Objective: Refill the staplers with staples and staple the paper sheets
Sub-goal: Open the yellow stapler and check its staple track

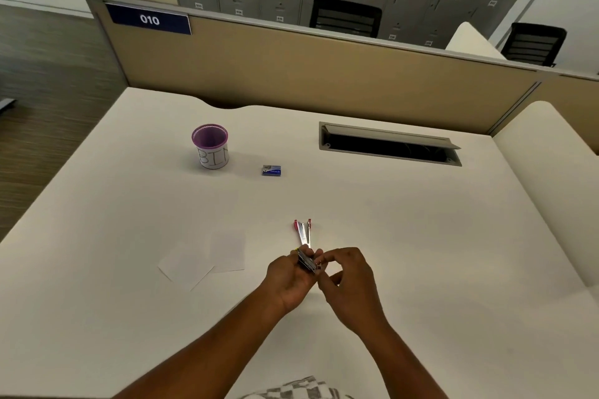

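A red stapler (304,232) lies opened on the white desk, its metal channel pointing away from me. Just in front of it my left hand (290,282) grips a small dark stapler (307,261) by its body. My right hand (348,282) is beside it, thumb and forefinger pinching at that stapler's near end; what the fingertips hold is too small to tell. A small blue staple box (271,170) sits farther back. Two white paper sheets (207,256) lie overlapping to the left of my hands.
A purple-rimmed cup marked BIN (210,147) stands at the back left. An open cable slot (389,146) is cut into the desk at the back right. A tan partition (308,71) closes off the far edge.
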Available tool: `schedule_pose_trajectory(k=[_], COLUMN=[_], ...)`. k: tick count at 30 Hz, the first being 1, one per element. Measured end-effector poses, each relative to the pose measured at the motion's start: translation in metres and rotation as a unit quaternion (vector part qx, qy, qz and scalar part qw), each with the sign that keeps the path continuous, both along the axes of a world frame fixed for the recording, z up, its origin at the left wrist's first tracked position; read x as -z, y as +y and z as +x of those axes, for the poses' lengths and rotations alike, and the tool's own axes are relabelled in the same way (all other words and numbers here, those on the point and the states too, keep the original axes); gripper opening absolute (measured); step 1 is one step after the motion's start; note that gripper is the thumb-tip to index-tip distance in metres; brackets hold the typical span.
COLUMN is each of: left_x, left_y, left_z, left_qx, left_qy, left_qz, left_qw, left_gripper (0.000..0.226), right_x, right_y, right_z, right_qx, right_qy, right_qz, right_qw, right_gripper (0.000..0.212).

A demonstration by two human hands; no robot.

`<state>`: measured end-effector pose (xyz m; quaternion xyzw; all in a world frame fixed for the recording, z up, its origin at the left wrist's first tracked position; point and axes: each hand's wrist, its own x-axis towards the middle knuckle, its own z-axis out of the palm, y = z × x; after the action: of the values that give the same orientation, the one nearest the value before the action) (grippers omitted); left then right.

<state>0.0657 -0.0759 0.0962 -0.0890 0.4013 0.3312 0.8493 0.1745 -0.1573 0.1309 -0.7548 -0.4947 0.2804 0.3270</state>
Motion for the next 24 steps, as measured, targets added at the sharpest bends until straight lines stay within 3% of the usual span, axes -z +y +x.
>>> schedule_pose_trajectory(k=[11,17,24], left_x=[-0.005,0.005,0.018], left_y=[-0.002,-0.012,-0.018], left_z=[-0.005,-0.008,-0.008], left_qx=[0.021,0.048,0.088], left_qy=[-0.037,-0.002,0.027], left_qz=[0.102,0.064,0.067], left_qw=[0.994,0.997,0.994], left_gripper=[0.017,0.022,0.025], right_x=[0.009,0.011,0.007], right_y=[-0.015,-0.018,-0.02], right_z=[-0.005,0.012,0.044], right_qx=[0.043,0.016,-0.085], right_qy=[0.065,-0.103,-0.203], right_qz=[0.082,0.057,0.016], right_qw=[0.994,0.993,0.975], right_gripper=[0.033,0.015,0.011])
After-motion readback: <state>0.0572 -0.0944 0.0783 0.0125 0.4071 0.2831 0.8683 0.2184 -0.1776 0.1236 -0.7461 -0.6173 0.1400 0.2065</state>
